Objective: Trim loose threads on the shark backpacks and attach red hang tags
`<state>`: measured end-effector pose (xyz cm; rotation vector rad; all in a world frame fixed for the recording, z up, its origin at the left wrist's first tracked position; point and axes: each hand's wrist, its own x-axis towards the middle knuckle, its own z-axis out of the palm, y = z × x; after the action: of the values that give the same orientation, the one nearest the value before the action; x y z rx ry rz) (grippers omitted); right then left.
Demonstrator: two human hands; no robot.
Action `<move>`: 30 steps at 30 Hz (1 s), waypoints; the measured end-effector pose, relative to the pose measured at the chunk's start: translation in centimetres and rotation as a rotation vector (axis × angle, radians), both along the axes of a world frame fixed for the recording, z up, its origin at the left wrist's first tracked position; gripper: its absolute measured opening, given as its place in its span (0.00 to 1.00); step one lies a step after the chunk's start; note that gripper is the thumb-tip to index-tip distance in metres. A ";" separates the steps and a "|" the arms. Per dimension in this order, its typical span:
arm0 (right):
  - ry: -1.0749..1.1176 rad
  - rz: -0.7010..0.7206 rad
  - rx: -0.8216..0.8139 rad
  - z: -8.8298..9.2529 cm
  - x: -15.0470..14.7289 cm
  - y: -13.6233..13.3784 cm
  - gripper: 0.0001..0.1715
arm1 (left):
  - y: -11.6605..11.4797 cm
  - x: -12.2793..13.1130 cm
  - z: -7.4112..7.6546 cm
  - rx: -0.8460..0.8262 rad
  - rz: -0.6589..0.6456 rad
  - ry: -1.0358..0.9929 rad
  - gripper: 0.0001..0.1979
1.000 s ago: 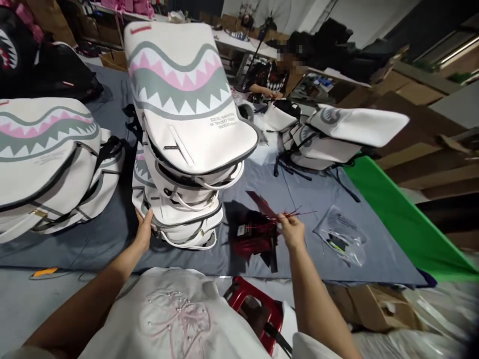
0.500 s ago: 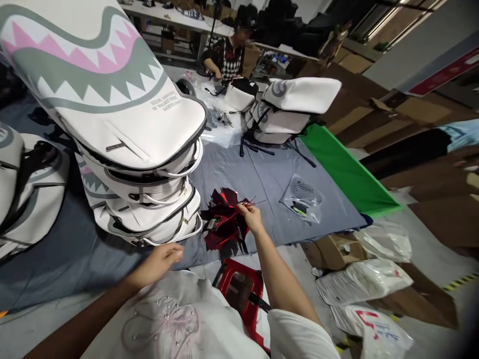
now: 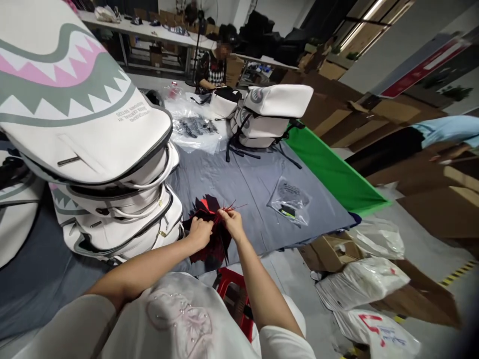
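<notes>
A bunch of dark red and black tags with thin red strings lies at the near edge of the grey-covered table. My right hand pinches the red strings at the top of the bunch. My left hand is on the left part of the tags, its fingers bent against them; the fingertips are partly hidden. Just left of the hands rises a stack of white backpacks, the top one printed with pink and grey shark teeth.
A clear plastic bag lies to the right on the table. More backpacks are stacked farther back, before a seated person. A green panel edges the table; cartons and white sacks stand on the floor. A red stool is below.
My left hand has moved from beside the backpack stack, away from the tags, onto the bunch. My right hand still grips the strings. The view has shifted, so the backpacks appear farther left.
</notes>
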<state>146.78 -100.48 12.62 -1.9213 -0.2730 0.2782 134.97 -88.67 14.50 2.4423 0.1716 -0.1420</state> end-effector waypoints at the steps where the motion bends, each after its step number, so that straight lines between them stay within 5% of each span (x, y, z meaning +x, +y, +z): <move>1: 0.004 0.008 0.011 -0.1 0.7 -0.2 0.27 | -0.3 0.6 0.3 0.025 -0.002 0.024 0.08; 5: 0.018 -0.047 -0.007 -1.3 4.2 -1.1 0.25 | -1.2 3.0 1.3 0.064 0.044 0.147 0.12; 9: -0.027 -0.257 -0.092 -3.1 8.1 -1.6 0.22 | -0.8 3.5 0.7 0.005 0.117 0.302 0.05; 12: -0.059 -0.296 -0.118 -3.8 10.5 -0.8 0.21 | -0.4 1.5 0.5 -0.103 0.171 0.303 0.06; 19: -0.038 -0.099 -0.143 -2.6 11.9 1.9 0.23 | -0.2 -5.1 2.5 -0.365 0.311 -0.019 0.15; 24: -0.208 -0.044 -0.150 0.3 7.4 2.0 0.32 | 0.8 -10.3 2.9 -0.206 0.297 -0.135 0.19; 30: 0.085 0.686 0.029 1.8 -6.6 1.9 0.30 | 3.0 -15.3 1.7 -0.011 0.241 0.020 0.19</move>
<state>140.14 -98.53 14.41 -1.7264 -0.8728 0.7992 119.67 -85.62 16.20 2.3873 0.4699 -0.0605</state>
